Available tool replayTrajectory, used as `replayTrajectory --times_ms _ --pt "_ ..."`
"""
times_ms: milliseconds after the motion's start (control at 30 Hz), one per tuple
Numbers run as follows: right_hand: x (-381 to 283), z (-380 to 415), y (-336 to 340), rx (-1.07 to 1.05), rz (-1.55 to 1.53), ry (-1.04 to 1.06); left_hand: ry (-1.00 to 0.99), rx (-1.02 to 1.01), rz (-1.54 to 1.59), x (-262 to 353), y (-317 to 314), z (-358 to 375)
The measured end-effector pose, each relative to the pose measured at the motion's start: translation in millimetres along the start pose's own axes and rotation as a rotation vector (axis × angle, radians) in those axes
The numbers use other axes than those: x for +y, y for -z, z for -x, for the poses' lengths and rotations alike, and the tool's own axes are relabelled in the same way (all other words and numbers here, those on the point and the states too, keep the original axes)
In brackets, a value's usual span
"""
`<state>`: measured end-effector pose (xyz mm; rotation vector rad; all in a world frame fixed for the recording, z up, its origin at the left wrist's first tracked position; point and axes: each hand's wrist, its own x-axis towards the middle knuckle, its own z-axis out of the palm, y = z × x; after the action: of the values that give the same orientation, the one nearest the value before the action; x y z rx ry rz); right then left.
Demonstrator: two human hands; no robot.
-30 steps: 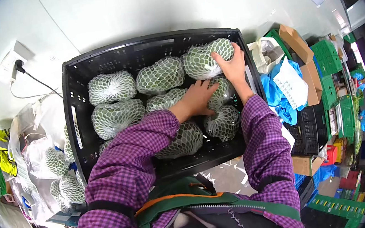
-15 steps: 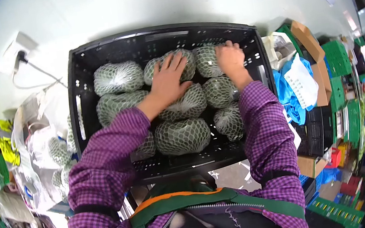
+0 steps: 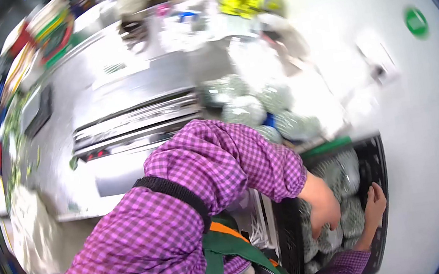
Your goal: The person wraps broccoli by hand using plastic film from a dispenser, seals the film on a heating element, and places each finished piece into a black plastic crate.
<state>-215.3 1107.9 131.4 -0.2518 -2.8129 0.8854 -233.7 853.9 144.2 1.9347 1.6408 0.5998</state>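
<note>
The black plastic crate (image 3: 380,163) sits at lower right, packed with white-netted bags (image 3: 348,172) of something green. My left hand (image 3: 323,205) reaches down over the bags near the crate's near side, its fingers pointing downward and spread apart. Beside the far wall of the crate is my right hand (image 3: 373,210), with fingers apart and raised near the rim, nothing visible in them. Part of the bags is hidden under my hands and sleeves.
More netted bags (image 3: 244,110) are piled on a metal table beyond the crate, next to clear plastic. A long metal machine part (image 3: 137,120) spans the table. A yellow hi-vis garment (image 3: 250,0) lies at the back. A socket with a plug (image 3: 377,58) is on the white wall.
My view has swung left, so the crate has shifted to the lower right and the metal table shows. Both hands remain at the crate; the right has moved to its far wall.
</note>
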Motion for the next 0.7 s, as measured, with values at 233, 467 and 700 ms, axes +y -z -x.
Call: replayTrajectory --times_ms 233,467,700 --pt "-329 -24 -174 -0.538 -0.360 0.453 0.251 0.589 0.139 77 -43 285" --pt "-572 20 -370 -1.004 -0.457 0.662 0.930 1.310 0.066 155 -106 594" --pt "-698 59 -575 -0.852 0.008 0.954 1.412 1.836 0.197 66 -209 832"
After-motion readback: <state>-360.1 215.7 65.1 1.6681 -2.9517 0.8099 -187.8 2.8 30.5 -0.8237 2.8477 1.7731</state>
